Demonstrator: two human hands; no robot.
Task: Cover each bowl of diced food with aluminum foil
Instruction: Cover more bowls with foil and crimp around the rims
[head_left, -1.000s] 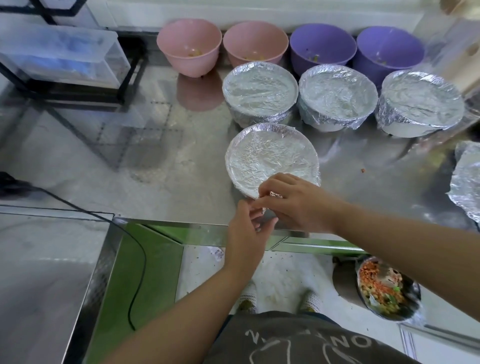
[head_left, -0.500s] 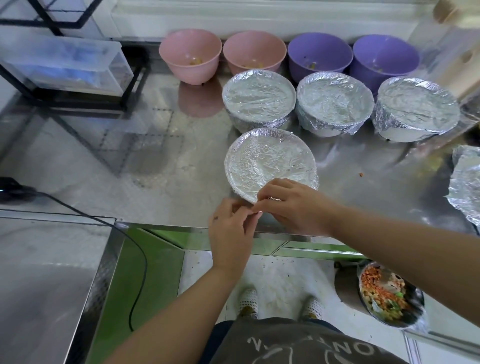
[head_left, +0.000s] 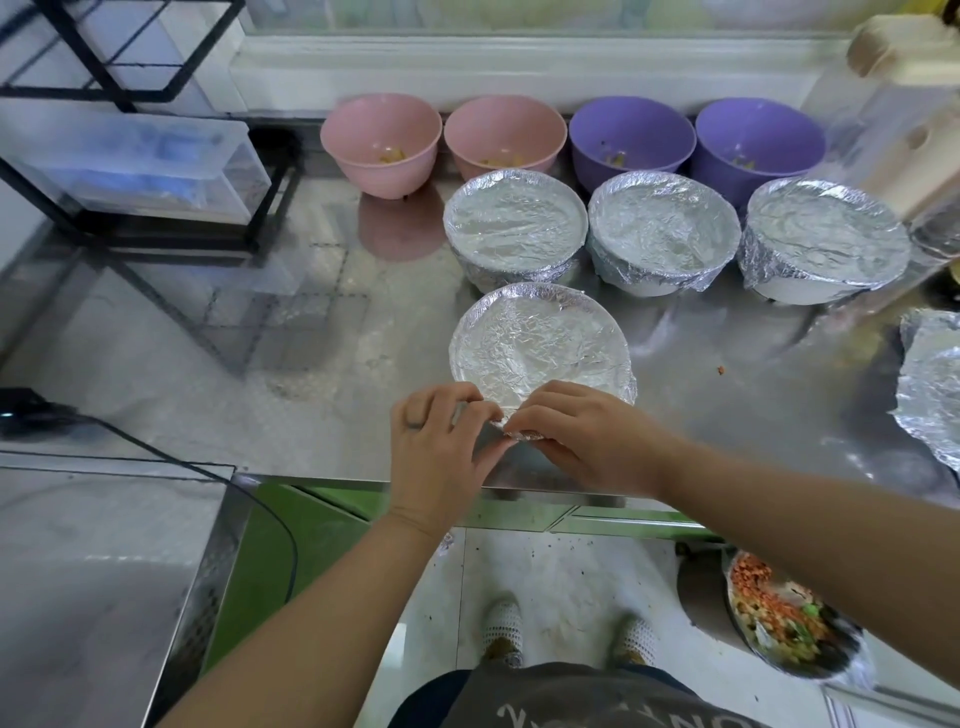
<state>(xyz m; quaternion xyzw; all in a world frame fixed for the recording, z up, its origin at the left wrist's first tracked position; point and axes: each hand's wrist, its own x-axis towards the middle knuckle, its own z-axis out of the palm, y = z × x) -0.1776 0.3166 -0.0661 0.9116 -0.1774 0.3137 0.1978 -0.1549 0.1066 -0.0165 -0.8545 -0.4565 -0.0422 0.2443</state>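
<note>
Your left hand (head_left: 436, 447) has slid left from beneath your right hand (head_left: 582, 441) to the near rim of the front bowl (head_left: 540, 348), which sits on the steel counter (head_left: 311, 374) close to its front edge. Both hands curl their fingers and pinch the foil edge (head_left: 521, 435) at that rim. Behind stand three foil-wrapped bowls (head_left: 662, 228), then pink bowls (head_left: 382, 135) and purple bowls (head_left: 631, 130), uncovered

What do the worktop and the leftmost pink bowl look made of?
Worktop: probably stainless steel, brushed and glossy; it mirrors the pink bowl standing on it.
Leftmost pink bowl: likely plastic, matte and smooth; uniform colour, soft dull sheen.
</note>
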